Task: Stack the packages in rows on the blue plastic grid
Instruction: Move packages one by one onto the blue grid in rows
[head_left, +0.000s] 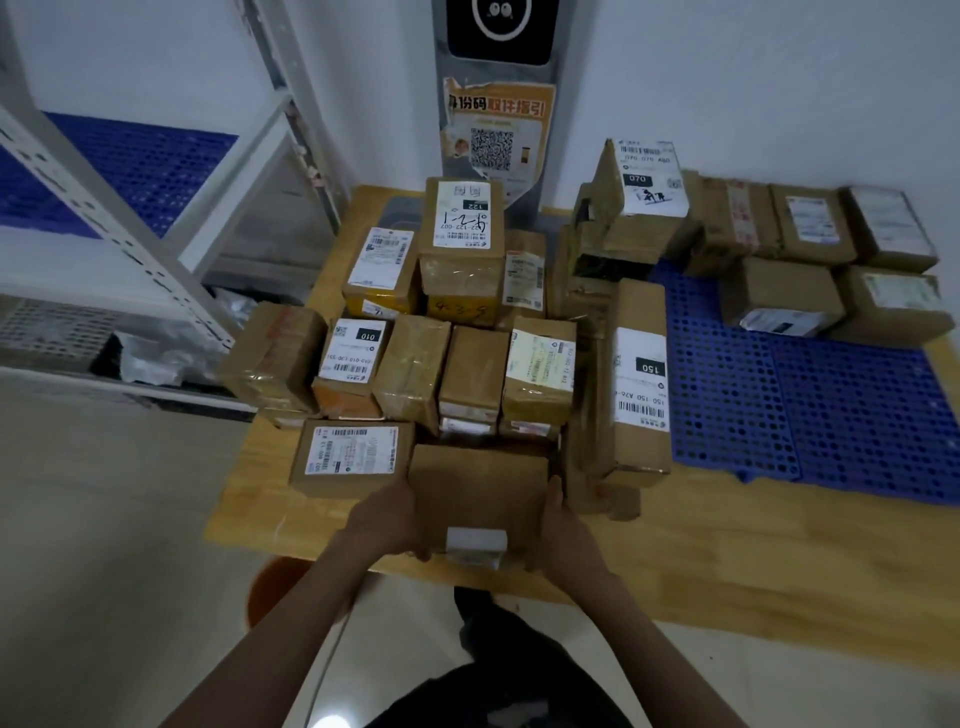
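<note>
Both hands clasped one brown package (478, 488) at the near edge of the surface (727, 540), left hand (387, 519) and right hand (563, 525) with fingers curled round its opposite short sides. Its long axis ran left to right. From there the blue plastic grid (810, 395) lay well off to the right, nearer the right hand, with a row of packages (810, 249) along its far edge.

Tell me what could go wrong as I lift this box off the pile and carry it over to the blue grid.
The box is held only by the left hand and right hand pressing its sides, so it might slip. The tall package marked 150 stands on end right beside it and could topple if bumped. The leaning stack with the 070 label at the blue grid edge looks unstable.
</note>
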